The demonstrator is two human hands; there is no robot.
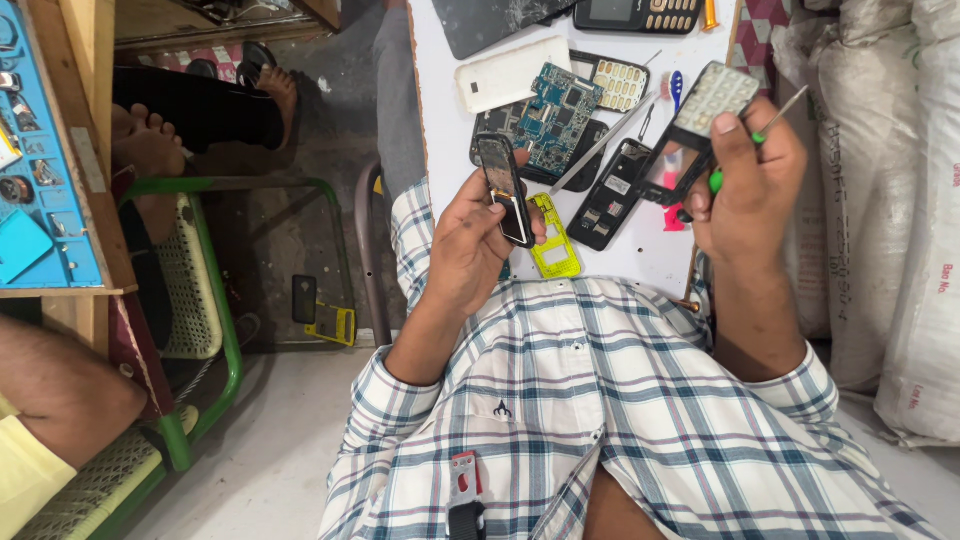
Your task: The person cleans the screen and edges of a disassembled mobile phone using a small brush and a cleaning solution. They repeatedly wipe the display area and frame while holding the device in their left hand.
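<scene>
My left hand (470, 240) holds a narrow black phone frame (503, 188) upright between thumb and fingers, just above my checked shirt. My right hand (748, 180) grips a green-handled screwdriver (762, 135) whose metal tip points up to the right; the thumb also rests against a black phone front housing (672, 165) with a pale keypad (713, 96) at its top. On the white work surface (440, 120) between the hands lie a blue-green circuit board (553, 115), a yellow phone frame (553, 240), a black back shell (608, 200) and tweezers (600, 145).
A white phone cover (510, 72), another keypad (620, 82) and a dark keypad phone (640, 14) lie farther up the surface. White sacks (890, 200) stand on the right. At left are a green chair (195, 290), another person's feet (150, 140) and arm (60, 390), and a blue tool tray (40, 150).
</scene>
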